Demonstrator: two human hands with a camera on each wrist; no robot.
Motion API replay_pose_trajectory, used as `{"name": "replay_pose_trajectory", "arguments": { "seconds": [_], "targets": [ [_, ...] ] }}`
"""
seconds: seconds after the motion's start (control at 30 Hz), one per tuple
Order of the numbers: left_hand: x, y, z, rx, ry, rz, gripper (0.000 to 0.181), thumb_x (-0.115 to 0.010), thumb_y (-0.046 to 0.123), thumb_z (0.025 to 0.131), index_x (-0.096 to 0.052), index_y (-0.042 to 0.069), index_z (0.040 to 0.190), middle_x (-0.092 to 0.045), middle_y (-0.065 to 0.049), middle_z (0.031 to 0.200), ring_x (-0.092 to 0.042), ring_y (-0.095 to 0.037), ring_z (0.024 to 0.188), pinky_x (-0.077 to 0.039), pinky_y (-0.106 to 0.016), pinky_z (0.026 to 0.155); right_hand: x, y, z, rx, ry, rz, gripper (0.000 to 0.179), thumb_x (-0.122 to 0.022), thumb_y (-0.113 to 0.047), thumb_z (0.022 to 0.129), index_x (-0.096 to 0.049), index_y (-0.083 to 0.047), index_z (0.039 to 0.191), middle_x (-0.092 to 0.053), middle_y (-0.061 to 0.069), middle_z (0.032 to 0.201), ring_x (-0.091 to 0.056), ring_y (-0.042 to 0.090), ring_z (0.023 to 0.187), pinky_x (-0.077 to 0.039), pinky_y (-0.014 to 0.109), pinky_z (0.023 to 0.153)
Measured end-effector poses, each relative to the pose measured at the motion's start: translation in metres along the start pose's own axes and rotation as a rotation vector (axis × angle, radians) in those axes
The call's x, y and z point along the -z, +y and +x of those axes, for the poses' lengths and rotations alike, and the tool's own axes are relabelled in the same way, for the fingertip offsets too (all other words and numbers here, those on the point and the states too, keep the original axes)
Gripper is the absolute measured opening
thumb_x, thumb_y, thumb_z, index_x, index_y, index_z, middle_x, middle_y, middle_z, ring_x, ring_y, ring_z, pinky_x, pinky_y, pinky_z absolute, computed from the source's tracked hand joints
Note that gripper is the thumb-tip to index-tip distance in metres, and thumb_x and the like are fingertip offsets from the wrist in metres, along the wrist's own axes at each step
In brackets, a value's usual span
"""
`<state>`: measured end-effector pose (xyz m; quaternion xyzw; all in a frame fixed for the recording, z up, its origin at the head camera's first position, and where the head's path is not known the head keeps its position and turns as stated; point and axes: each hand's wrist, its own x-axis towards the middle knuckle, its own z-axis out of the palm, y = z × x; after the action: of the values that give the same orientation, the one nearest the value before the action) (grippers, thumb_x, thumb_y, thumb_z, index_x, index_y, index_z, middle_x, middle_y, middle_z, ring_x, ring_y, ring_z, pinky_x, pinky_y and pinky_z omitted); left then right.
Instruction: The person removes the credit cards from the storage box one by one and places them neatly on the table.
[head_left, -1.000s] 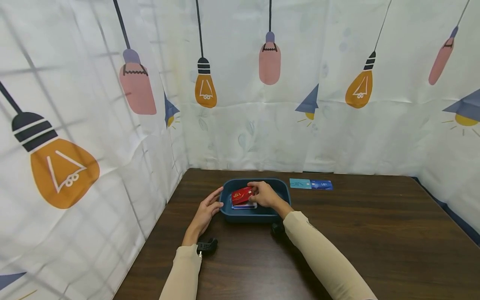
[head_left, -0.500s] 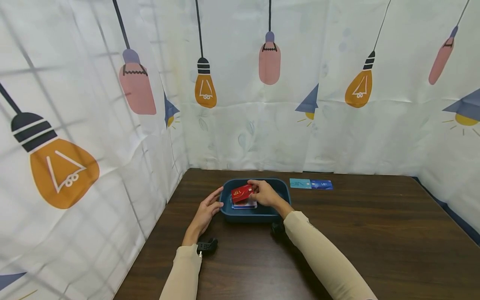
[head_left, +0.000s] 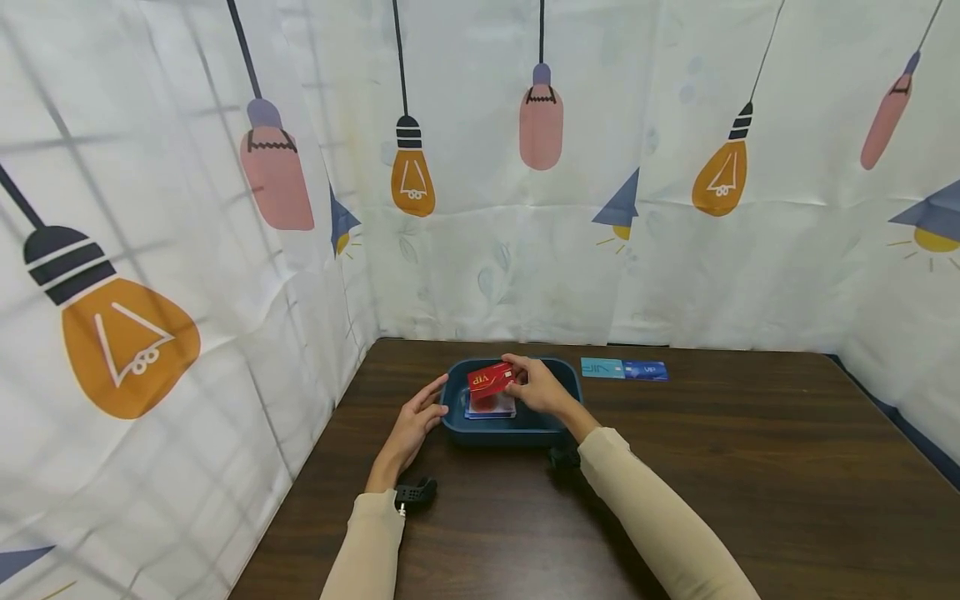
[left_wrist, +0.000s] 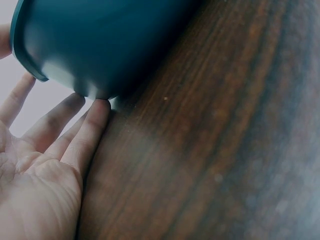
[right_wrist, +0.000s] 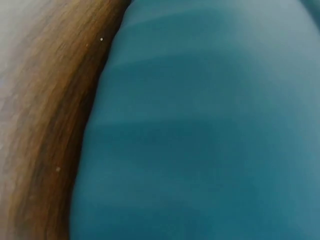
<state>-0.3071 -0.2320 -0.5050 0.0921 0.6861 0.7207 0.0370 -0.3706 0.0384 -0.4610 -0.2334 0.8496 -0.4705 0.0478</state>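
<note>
A pale curtain (head_left: 480,242) printed with hanging lamps encloses the rear and both sides of the work area. In front of it is a dark wood-grain surface (head_left: 750,467). A blue tray (head_left: 498,437) is located on the surface, toward the rear left.

Right hand (head_left: 543,390): the grip is clamped on a red card (head_left: 487,380) marked "VIP", with thumb and fingers pinching its right end. The red card is inside the outline of the tray, above a stack of cards (head_left: 492,408) in the left half. Contact between the red card and the stack cannot be determined.

Left hand (head_left: 407,425): the grip is apart, fingers extended, fingertips against the left outer wall of the tray.

A light blue card (head_left: 602,367) and a dark blue card (head_left: 645,370) lie end to end to the right of the tray. Both forearms are covered by beige sleeves (head_left: 667,508). A black strap (head_left: 417,492) is at the left wrist.
</note>
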Motion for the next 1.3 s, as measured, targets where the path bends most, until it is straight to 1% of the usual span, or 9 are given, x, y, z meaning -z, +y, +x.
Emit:
{"name": "replay_pose_trajectory", "arguments": {
  "seconds": [0.23, 0.43, 0.67, 0.87, 1.13, 1.3],
  "targets": [
    [0.0, -0.002, 0.001, -0.005, 0.001, -0.009, 0.059, -0.055, 0.005, 0.101, -0.043, 0.018, 0.157, -0.036, -0.009, 0.165, -0.036, -0.032, 0.149, -0.05, -0.018, 0.095, 0.011, -0.001, -0.013, 0.059, 0.023, 0.022, 0.059, -0.064, -0.004, 0.098, -0.043, -0.002, 0.154, -0.061, 0.017, 0.123, -0.057, 0.02, 0.095, -0.051, 0.03, 0.081],
    [-0.001, -0.003, 0.002, -0.006, -0.004, -0.016, 0.06, -0.055, 0.004, 0.101, -0.041, 0.016, 0.158, -0.034, -0.012, 0.166, -0.034, -0.033, 0.15, -0.05, -0.017, 0.094, 0.024, -0.001, -0.021, 0.094, 0.059, 0.033, 0.059, -0.064, -0.005, 0.099, -0.043, -0.003, 0.154, -0.061, 0.018, 0.123, -0.055, 0.022, 0.095, -0.049, 0.031, 0.08],
    [-0.001, -0.002, 0.002, -0.004, -0.005, -0.011, 0.059, -0.054, 0.003, 0.101, -0.041, 0.016, 0.158, -0.035, -0.011, 0.166, -0.034, -0.033, 0.151, -0.05, -0.017, 0.094, 0.031, 0.003, -0.028, 0.095, 0.11, 0.086, 0.059, -0.067, -0.006, 0.097, -0.047, -0.006, 0.152, -0.061, 0.018, 0.119, -0.055, 0.024, 0.093, -0.048, 0.028, 0.076],
    [-0.001, -0.003, 0.003, -0.017, 0.001, -0.013, 0.06, -0.054, 0.002, 0.101, -0.041, 0.013, 0.158, -0.033, -0.013, 0.166, -0.034, -0.033, 0.149, -0.05, -0.017, 0.094, 0.032, 0.006, -0.034, 0.091, 0.11, 0.13, 0.059, -0.067, -0.005, 0.097, -0.046, -0.003, 0.152, -0.061, 0.02, 0.119, -0.053, 0.024, 0.092, -0.047, 0.024, 0.073],
    [-0.001, -0.003, 0.002, -0.01, 0.008, -0.013, 0.059, -0.056, 0.004, 0.1, -0.043, 0.016, 0.157, -0.037, -0.01, 0.164, -0.036, -0.03, 0.147, -0.05, -0.018, 0.095, 0.039, 0.007, -0.041, 0.092, 0.121, 0.113, 0.059, -0.064, 0.002, 0.096, -0.042, 0.008, 0.151, -0.059, 0.028, 0.12, -0.053, 0.028, 0.094, -0.047, 0.021, 0.073],
    [-0.001, -0.002, 0.002, -0.011, 0.006, -0.007, 0.059, -0.055, 0.003, 0.101, -0.042, 0.016, 0.157, -0.036, -0.011, 0.164, -0.037, -0.028, 0.146, -0.05, -0.019, 0.095, 0.046, 0.011, -0.048, 0.096, 0.138, 0.106, 0.058, -0.066, 0.0, 0.096, -0.045, 0.006, 0.15, -0.06, 0.026, 0.118, -0.054, 0.026, 0.093, -0.046, 0.021, 0.072]
  ]
}}
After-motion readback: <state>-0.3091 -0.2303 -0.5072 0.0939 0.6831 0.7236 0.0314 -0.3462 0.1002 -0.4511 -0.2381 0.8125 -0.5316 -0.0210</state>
